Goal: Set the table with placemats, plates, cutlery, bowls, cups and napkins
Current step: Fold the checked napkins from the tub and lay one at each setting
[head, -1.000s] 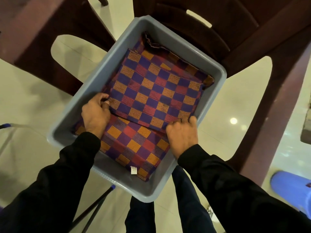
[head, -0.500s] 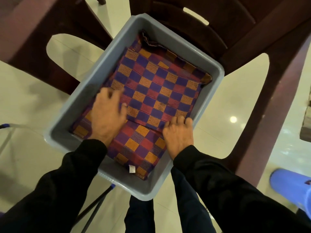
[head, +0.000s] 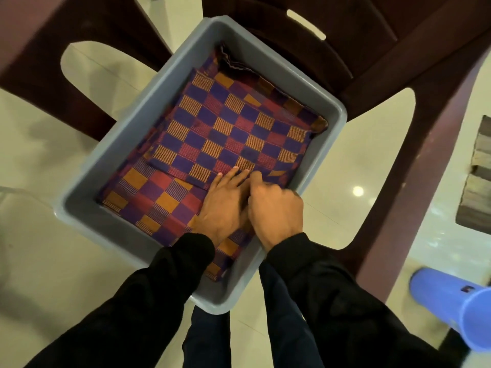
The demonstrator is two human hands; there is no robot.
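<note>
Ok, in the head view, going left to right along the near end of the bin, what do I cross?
Gray bin's left wall → checkered placemats → left hand, fingers flat on the cloth → right hand, pinching the top placemat's corner → maroon chair leg → blue plastic stool.

Both arms wear long black sleeves (head: 148, 296) w/ ribbed cuffs that end right at the wrists, soft matte fabric, no logos or markings seen. The hands are bare: left hand (head: 223, 205), right hand (head: 276, 211) (no rings, watch or gloves visible). Below, dark navy trousers (head: 207, 338) show btw the forearms.
</note>
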